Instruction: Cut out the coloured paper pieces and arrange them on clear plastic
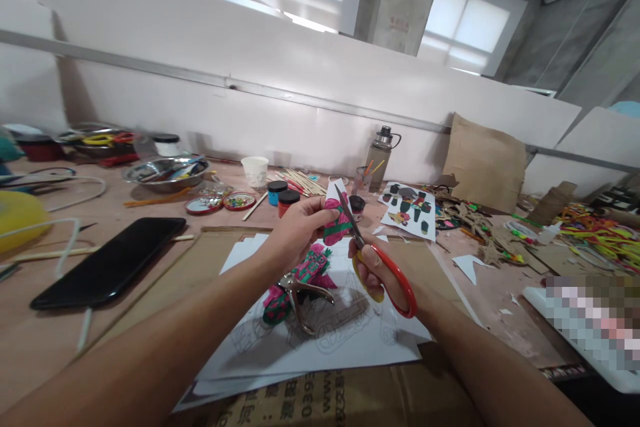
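Between the fingertips of my left hand (pixel 303 227) is a small paper cutout (pixel 337 232) coloured pink and green, with a white paper margin at its top. My right hand (pixel 377 267) grips scissors (pixel 395 271) with red and yellow handles. The scissor blades point up and left and lie against the right edge of the cutout. Below my hands, white paper sheets (pixel 360 353) with pencil outlines lie stacked on cardboard. On them rest a metal hole-punch plier (pixel 300 297) and several pink-and-green coloured paper pieces (pixel 277 305).
A black phone (pixel 113 263) lies at left. Behind stand a metal bowl (pixel 167 173), a white cup (pixel 255 171), paint jars (pixel 289 201) and a bottle (pixel 380 160). A sheet of coloured drawings (pixel 407 213) lies right of centre; colourful cords (pixel 600 240) are piled at far right.
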`<action>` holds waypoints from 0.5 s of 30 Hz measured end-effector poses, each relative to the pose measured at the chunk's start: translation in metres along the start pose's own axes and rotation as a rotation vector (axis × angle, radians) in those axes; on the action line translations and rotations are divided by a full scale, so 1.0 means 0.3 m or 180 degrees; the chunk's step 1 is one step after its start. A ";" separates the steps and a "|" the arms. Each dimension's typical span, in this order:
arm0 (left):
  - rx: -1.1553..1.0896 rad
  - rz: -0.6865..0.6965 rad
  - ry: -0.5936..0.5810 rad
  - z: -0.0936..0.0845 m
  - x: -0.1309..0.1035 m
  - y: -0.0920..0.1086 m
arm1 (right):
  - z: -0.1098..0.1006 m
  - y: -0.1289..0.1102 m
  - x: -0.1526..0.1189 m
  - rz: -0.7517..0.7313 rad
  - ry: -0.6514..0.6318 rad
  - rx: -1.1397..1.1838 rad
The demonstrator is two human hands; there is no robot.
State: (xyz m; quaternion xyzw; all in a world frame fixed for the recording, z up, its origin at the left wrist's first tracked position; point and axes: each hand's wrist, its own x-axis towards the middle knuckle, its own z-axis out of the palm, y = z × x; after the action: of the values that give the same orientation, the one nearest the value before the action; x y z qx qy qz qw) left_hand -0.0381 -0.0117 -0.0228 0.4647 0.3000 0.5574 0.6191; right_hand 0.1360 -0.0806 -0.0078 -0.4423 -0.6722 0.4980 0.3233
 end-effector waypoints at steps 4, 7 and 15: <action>0.0021 0.0009 0.0007 -0.003 0.003 -0.003 | -0.001 -0.024 -0.011 -0.0002 -0.0005 -0.0017; 0.0028 0.0004 -0.0020 -0.003 0.004 -0.003 | -0.005 -0.061 -0.026 0.0091 0.0022 -0.0155; 0.0024 0.0004 0.0001 -0.004 0.003 -0.002 | 0.008 0.007 0.002 0.0106 0.0214 0.0198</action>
State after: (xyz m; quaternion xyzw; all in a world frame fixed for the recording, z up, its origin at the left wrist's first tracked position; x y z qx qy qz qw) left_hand -0.0387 -0.0104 -0.0235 0.4671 0.3019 0.5568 0.6170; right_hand 0.1342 -0.0809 -0.0107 -0.4596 -0.6378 0.5088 0.3509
